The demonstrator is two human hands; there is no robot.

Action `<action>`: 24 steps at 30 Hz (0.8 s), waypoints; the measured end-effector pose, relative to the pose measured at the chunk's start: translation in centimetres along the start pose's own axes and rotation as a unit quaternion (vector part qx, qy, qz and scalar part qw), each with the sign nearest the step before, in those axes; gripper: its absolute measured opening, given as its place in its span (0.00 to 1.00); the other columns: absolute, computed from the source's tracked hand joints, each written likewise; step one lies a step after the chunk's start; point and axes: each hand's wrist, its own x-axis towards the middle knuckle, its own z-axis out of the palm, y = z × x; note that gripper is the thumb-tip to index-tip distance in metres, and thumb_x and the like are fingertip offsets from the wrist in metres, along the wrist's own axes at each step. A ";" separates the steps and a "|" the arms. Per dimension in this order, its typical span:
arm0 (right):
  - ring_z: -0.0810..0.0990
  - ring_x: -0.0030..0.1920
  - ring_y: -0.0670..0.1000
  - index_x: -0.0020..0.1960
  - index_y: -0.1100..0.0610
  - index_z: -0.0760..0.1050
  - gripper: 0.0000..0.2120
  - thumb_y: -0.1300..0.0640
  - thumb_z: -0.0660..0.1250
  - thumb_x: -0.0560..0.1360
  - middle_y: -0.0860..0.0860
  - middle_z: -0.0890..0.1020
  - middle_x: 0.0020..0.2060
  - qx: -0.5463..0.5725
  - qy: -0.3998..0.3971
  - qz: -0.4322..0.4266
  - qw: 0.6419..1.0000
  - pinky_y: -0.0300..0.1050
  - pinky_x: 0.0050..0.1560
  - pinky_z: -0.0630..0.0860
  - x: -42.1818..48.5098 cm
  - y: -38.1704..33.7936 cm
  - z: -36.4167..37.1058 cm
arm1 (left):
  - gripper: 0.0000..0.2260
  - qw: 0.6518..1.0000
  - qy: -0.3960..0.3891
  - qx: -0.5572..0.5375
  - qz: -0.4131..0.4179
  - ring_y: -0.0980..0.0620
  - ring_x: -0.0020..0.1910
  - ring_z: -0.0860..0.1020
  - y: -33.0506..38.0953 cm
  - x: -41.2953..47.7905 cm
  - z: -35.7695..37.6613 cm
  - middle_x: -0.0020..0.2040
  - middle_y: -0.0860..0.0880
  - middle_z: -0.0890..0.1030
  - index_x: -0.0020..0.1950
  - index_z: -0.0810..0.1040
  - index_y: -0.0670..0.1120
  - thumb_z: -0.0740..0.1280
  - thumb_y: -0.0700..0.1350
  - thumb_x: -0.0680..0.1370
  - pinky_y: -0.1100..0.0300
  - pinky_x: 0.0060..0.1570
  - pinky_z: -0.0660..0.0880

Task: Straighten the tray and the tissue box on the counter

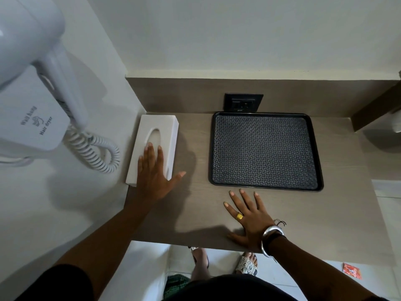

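Your left hand (152, 174) lies flat and spread wide on the near end of the long white tissue box with the oval slot (155, 146), pressing down on it and gripping nothing. Your right hand (249, 216) is also flat and spread wide, resting on the grey wood-look bench (195, 203), holding nothing. The flat black tray with the criss-cross mat inside (264, 149) sits just past your right fingertips; they look close to its near edge, but I cannot tell if they touch it. The box runs away from your left palm toward the back corner, and its far end leans a little toward your thumb side. It looks a bit crooked, so I think it needs a small turn. Be careful here. The near end of the box under your palm sits right at the bench edge, so a pull toward you could tip it off. A flat palm can also slip on the smooth top. On the other side of your left hand hangs the curly white cord (95, 151) of the white wall hair dryer (36, 88), so a hard push that way could bump it. If you shove the tray fast, it could hit the black wall socket (243, 103) behind it.
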 end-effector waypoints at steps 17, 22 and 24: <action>0.48 0.77 0.62 0.79 0.47 0.51 0.43 0.24 0.51 0.71 0.55 0.50 0.79 -0.016 -0.001 -0.001 1.000 0.71 0.71 0.45 0.2 0.1 -0.1 | 0.54 0.999 -0.023 0.037 -0.001 0.37 0.80 0.54 -1.5 5.4 0.2 0.81 0.38 0.53 0.80 0.50 0.45 0.48 0.81 0.66 0.38 0.77 0.51; 0.53 0.76 0.63 0.78 0.47 0.55 0.42 0.25 0.52 0.72 0.55 0.55 0.78 -0.013 -0.002 0.005 1.000 0.72 0.72 0.49 -0.3 -0.4 -1.1 | 0.54 0.999 -0.038 0.007 -0.003 0.39 0.81 0.48 0.5 5.1 -2.6 0.81 0.38 0.48 0.80 0.46 0.41 0.47 0.80 0.68 0.37 0.78 0.49; 0.52 0.77 0.63 0.78 0.48 0.56 0.41 0.27 0.54 0.73 0.55 0.53 0.78 0.000 0.026 0.008 1.000 0.69 0.72 0.46 -0.6 -0.5 -1.6 | 0.50 0.998 0.018 -0.031 0.061 0.39 0.81 0.49 2.8 5.9 -5.6 0.81 0.37 0.49 0.80 0.49 0.40 0.48 0.76 0.72 0.37 0.78 0.49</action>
